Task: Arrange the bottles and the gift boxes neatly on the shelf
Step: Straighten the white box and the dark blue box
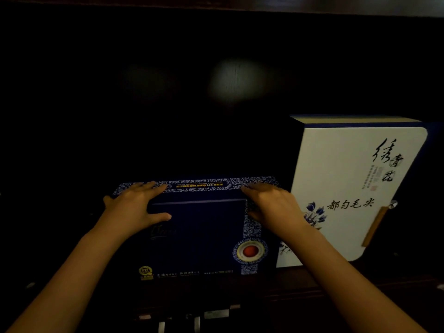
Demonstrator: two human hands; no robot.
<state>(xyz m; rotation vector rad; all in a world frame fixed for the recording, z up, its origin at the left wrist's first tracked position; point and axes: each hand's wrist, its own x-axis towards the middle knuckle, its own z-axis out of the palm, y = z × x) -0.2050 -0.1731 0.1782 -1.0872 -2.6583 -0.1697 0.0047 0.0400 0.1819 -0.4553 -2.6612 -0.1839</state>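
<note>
A dark blue gift box (201, 231) with white floral borders and a red round seal stands upright on the dark shelf, in the middle of the view. My left hand (134, 210) grips its upper left corner, fingers over the top edge and thumb on the front face. On the upper right corner my right hand (271, 207) holds it the same way. To the right, touching or nearly touching it, a taller white gift box (346, 179) with black calligraphy and blue flowers stands upright. No bottles are visible.
The shelf interior is very dark, with a faint light spot (237, 80) on its back wall. The wooden shelf front edge (300, 284) runs below the boxes. Small pale labels (216, 313) show on the edge lower down.
</note>
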